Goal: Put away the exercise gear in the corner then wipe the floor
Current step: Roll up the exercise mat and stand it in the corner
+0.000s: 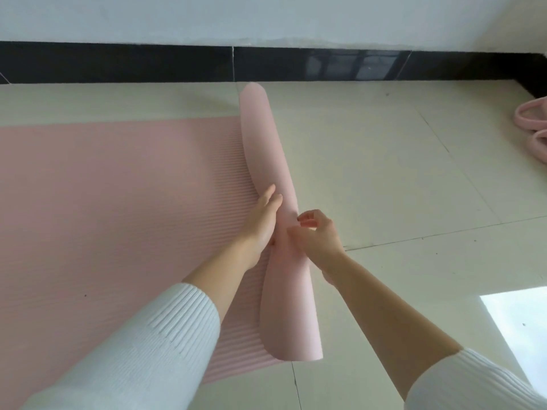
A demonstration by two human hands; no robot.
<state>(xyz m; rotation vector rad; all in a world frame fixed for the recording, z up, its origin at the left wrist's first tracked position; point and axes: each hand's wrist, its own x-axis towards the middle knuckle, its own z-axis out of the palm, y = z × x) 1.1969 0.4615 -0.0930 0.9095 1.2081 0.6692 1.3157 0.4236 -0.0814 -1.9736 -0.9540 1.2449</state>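
A pink ribbed exercise mat (103,202) lies flat on the pale tiled floor, filling the left half of the view. Its right end is curled up into a loose roll (266,143) that runs from near the wall toward me. My left hand (262,223) lies flat with fingers straight against the left side of the roll. My right hand (315,235) is on the right side of the roll, its fingers curled and pinching the mat's edge. Both forearms wear white ribbed sleeves.
A black skirting strip (148,65) runs along the white wall at the back. Pink ring-shaped gear (532,116) lies at the far right edge near the corner. A bright patch of light (521,327) falls on the cream floor tiles (384,173) at lower right.
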